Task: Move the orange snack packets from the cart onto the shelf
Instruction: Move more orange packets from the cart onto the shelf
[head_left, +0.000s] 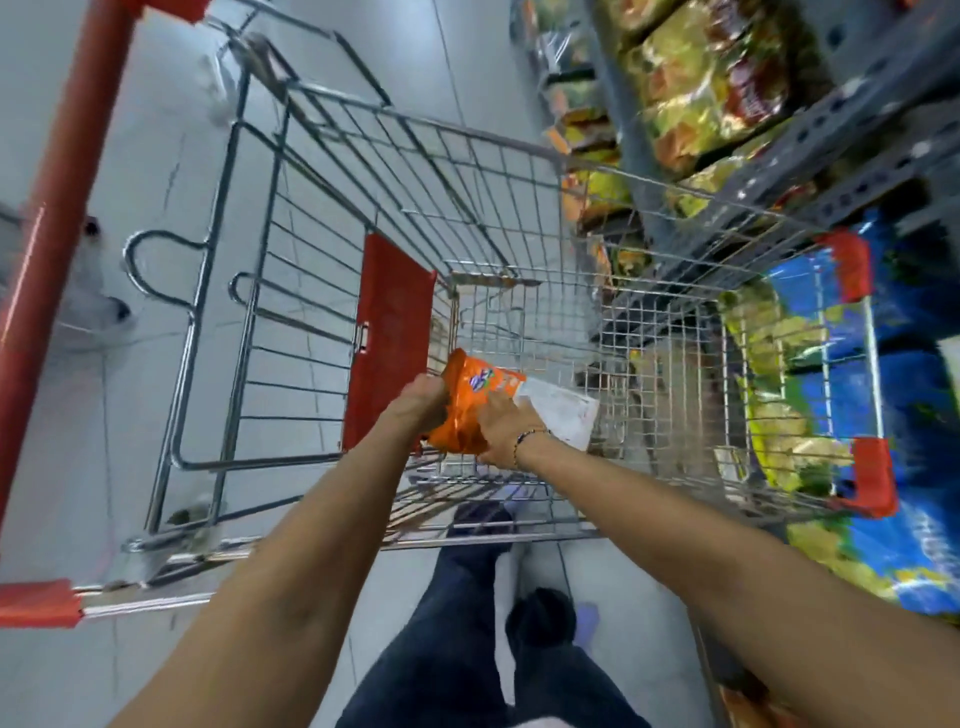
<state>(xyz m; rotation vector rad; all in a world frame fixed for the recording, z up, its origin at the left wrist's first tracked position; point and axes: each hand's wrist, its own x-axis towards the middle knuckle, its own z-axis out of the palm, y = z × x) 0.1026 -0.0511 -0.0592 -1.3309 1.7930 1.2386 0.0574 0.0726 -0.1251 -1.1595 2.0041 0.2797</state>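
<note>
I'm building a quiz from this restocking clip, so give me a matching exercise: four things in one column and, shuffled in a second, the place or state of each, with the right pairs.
Things
1. orange snack packet
2. red flap
3. blue and yellow bags
4. bracelet

Places or states
A. on the shelf to the right of the cart
B. on the right wrist
C. held by the left hand and right hand inside the cart
D. on the cart's folding seat panel, left of the packet

Pairs: 1-C, 2-D, 3-A, 4-B
</note>
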